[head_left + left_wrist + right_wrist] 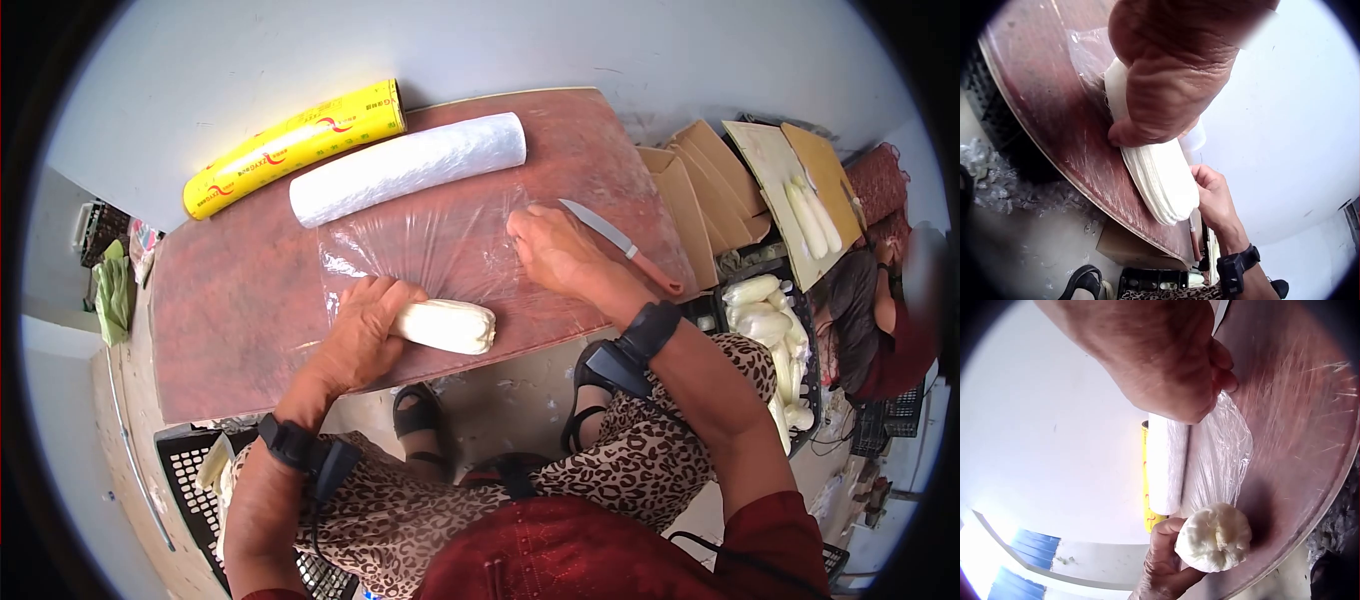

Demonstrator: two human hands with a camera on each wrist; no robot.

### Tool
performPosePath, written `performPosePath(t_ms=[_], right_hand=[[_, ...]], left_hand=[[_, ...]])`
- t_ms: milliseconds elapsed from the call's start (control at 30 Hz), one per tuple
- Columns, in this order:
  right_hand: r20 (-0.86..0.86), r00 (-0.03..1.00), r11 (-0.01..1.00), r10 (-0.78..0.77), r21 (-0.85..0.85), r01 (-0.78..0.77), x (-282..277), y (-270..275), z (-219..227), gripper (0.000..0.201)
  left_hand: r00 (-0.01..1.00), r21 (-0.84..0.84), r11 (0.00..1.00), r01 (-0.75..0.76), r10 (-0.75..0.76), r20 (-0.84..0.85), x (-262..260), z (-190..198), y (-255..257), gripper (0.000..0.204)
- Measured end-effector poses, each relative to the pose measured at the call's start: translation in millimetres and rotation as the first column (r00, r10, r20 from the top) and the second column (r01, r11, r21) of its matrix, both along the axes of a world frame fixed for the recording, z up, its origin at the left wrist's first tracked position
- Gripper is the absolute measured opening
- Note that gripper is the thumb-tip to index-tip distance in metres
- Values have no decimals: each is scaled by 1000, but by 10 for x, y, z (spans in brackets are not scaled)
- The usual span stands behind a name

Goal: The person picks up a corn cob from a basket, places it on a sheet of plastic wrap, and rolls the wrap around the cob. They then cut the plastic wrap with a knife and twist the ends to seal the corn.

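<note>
A long pale vegetable (447, 327) with layered leaves lies at the table's near edge, a knobbly stem end showing in the right wrist view. My left hand (371, 333) grips it from the left, thumb on the near side in the left wrist view. Clear plastic wrap (420, 245) stretches from a white roll (410, 168) toward the vegetable. At the film's right side, my right hand (556, 247) pinches a corner of it between thumb and fingers; the gathered film (1225, 425) shows in the right wrist view. Beside that hand lies a knife (625, 245).
Behind the white roll lies a yellow roll (295, 147). Cardboard boxes (710, 190) stand right of the red-brown table (230, 310). Below them, a crate holds several wrapped pale vegetables (765, 320). Another person (880, 310) sits at the far right near a board (790, 200).
</note>
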State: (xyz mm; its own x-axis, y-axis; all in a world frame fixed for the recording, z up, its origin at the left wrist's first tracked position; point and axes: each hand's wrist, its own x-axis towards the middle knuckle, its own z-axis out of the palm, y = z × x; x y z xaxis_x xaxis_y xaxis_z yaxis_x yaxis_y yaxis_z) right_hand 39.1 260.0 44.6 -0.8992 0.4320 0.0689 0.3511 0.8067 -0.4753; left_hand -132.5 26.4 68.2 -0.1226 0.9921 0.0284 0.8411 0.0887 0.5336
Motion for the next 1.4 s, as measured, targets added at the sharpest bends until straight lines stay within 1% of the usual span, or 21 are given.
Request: performPosePath(t_ms=[167,267,367,567,667,767,867,967,1067,1167,1267,1400], right_hand=[[7,999,992,42,116,-43,-96,-99,1,8],[111,991,981,69,173,-87,-159,-136,9,9],[167,984,970,62,223,-99,-179,-147,5,10],[251,963,966,99,208,-154,-176,-129,102,11],[245,966,967,87,210,-141,-122,-76,46,12],[269,961,973,57,202,-114,-68,-23,70,12],[275,961,980,14,188,-68,-19,37,72,10],[187,982,981,-9,192,-28,32,129,-5,9],[143,989,985,-43,171,19,16,163,-2,9],[111,994,995,-4,96,-6,-27,169,24,9],[94,996,996,2,91,-11,-53,139,34,10],[111,994,990,-5,140,-11,-64,115,-14,11]], left_hand=[[1000,-17,1000,1,-1,-2,7,26,0,46],[1000,2,1000,-2,2,3,11,18,2,47],[1000,9,1000,-8,8,4,20,22,-1,48],[1000,7,1000,1,-1,14,1,3,1,48],[1000,-32,999,0,1,27,-10,7,5,49],[1000,-22,1000,10,-10,22,-21,-4,0,50],[1000,-10,1000,13,-13,9,-19,-2,-2,52],[1000,2,1000,11,-11,15,-25,-30,-5,53],[1000,-6,1000,14,-14,9,-37,-49,-7,54],[1000,-26,1000,3,-3,2,-23,-19,-5,54],[1000,-30,1000,6,-6,4,-15,11,-5,54],[1000,-17,1000,-19,19,-17,0,2,-6,54]])
